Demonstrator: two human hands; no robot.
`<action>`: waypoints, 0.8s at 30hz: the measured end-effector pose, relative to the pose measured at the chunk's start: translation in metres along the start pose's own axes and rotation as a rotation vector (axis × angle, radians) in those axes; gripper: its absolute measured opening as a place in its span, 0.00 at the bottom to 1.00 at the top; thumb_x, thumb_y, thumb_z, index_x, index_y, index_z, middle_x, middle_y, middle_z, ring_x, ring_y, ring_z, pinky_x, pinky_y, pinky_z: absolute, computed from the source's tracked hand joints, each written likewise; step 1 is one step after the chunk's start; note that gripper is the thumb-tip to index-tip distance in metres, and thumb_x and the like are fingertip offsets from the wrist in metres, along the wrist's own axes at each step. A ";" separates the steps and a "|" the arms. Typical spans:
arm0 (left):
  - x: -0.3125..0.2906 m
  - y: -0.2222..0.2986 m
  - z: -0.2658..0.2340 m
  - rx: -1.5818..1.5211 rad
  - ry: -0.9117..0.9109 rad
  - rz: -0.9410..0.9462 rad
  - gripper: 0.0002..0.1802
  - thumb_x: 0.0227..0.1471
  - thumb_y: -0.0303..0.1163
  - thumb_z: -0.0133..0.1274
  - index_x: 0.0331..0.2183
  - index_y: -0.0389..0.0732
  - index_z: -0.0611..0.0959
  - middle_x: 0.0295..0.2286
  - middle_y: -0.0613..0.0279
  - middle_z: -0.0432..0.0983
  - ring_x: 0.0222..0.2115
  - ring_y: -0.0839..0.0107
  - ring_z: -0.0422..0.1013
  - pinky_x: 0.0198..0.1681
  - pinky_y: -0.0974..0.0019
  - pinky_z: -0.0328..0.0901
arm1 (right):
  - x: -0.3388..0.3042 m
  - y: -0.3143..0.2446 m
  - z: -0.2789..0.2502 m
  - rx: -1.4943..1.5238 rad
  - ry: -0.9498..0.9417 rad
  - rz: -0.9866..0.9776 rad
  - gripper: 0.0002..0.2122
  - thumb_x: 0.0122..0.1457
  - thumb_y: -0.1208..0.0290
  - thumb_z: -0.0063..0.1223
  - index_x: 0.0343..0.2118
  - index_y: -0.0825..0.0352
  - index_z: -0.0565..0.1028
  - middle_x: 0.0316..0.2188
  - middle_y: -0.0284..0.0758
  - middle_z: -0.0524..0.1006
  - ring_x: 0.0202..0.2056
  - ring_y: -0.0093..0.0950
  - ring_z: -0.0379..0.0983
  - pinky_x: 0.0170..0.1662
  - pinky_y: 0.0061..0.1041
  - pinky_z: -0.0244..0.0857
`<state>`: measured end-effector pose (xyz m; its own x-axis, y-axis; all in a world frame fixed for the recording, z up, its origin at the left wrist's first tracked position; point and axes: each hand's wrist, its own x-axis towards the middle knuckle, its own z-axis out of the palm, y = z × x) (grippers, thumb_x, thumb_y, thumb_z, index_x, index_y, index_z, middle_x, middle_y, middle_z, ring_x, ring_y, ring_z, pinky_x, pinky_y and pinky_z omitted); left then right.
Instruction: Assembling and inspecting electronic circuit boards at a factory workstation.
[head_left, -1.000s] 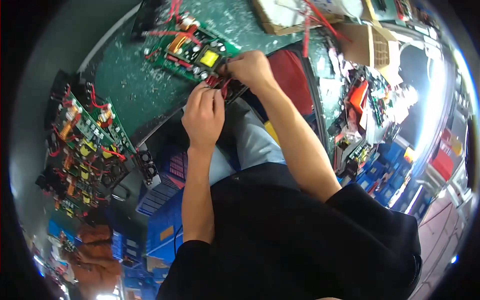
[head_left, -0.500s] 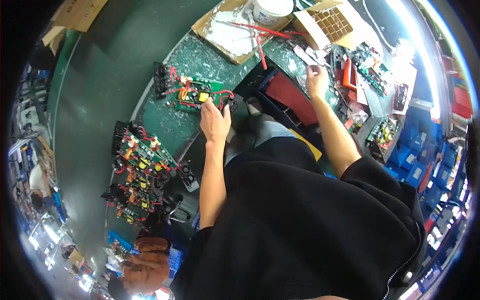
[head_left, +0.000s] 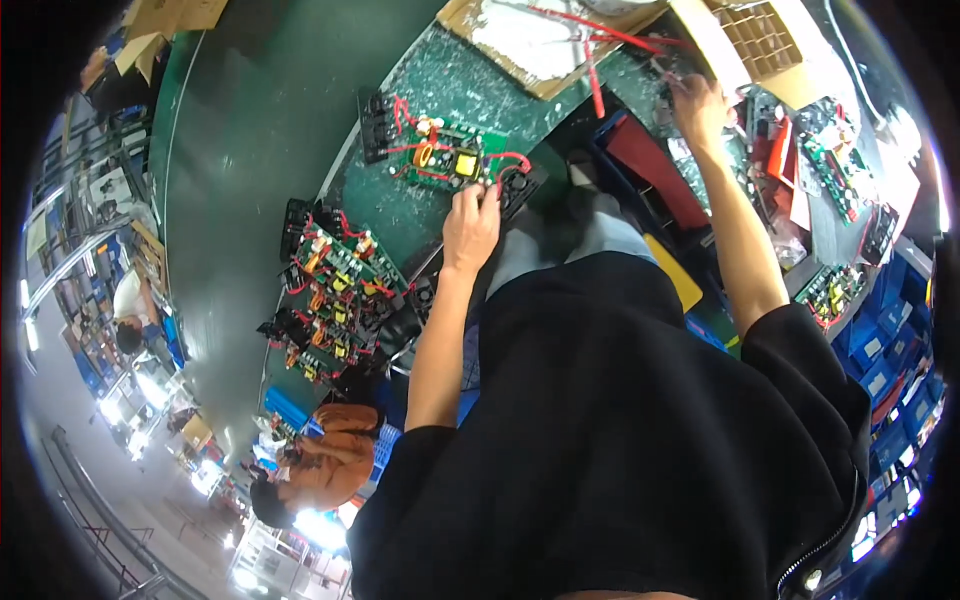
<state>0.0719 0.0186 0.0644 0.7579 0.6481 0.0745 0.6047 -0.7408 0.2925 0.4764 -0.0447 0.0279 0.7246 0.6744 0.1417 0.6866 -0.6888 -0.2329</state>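
Note:
A green circuit board (head_left: 450, 145) lies on the bench, with a yellow transformer (head_left: 467, 164), red wires and a black fan panel (head_left: 375, 127) at its left end. At its right end a second black fan part (head_left: 518, 185) is joined by red wires. My left hand (head_left: 472, 230) has its fingers closed on the board's near edge. My right hand (head_left: 703, 110) reaches out to small clutter beside the divided cardboard box, its fingers bent together. What those fingers hold, if anything, is too small to make out.
Several similar boards (head_left: 340, 290) are stacked at left. A cardboard tray (head_left: 480, 45) with white material and red-handled tools (head_left: 594, 85) sits at the back, near a divided box (head_left: 765, 45). More boards (head_left: 835, 165) lie at right. Another person (head_left: 340, 455) sits lower left.
The view has shifted, so the bench appears farther right. My right hand has moved farther out, toward the red-handled tools and the divided box. My left hand remains at the board's near edge.

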 end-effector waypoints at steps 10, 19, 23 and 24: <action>-0.013 -0.028 0.004 0.250 -0.050 0.272 0.30 0.52 0.42 0.56 0.55 0.40 0.74 0.57 0.61 0.65 0.59 0.66 0.60 0.58 0.52 0.59 | -0.141 -0.090 -0.057 1.069 -0.500 0.279 0.15 0.68 0.70 0.44 0.55 0.69 0.69 0.38 0.33 0.78 0.37 0.19 0.74 0.38 0.17 0.67; -0.025 -0.042 0.029 0.046 0.142 0.195 0.27 0.50 0.38 0.57 0.52 0.40 0.77 0.52 0.60 0.69 0.50 0.64 0.68 0.48 0.59 0.64 | -0.135 -0.188 -0.041 0.583 -0.674 -0.276 0.09 0.63 0.76 0.44 0.45 0.66 0.70 0.27 0.43 0.76 0.31 0.42 0.76 0.34 0.35 0.69; -0.019 -0.033 0.024 -0.194 0.136 0.111 0.22 0.50 0.35 0.57 0.48 0.41 0.80 0.51 0.59 0.70 0.49 0.63 0.69 0.48 0.60 0.63 | -0.131 -0.197 -0.040 0.246 -0.704 -0.466 0.09 0.63 0.72 0.45 0.45 0.64 0.71 0.29 0.43 0.74 0.31 0.46 0.74 0.32 0.40 0.68; -0.019 -0.031 0.025 -0.266 0.148 0.069 0.20 0.50 0.34 0.57 0.46 0.42 0.81 0.51 0.59 0.70 0.48 0.63 0.69 0.48 0.61 0.62 | -0.131 -0.200 -0.040 0.186 -0.701 -0.484 0.09 0.63 0.71 0.46 0.45 0.64 0.71 0.29 0.42 0.74 0.30 0.47 0.74 0.31 0.41 0.68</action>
<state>0.0448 0.0247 0.0305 0.7393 0.6311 0.2347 0.4533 -0.7243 0.5196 0.2463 -0.0061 0.0948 0.1100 0.9322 -0.3449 0.8446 -0.2706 -0.4620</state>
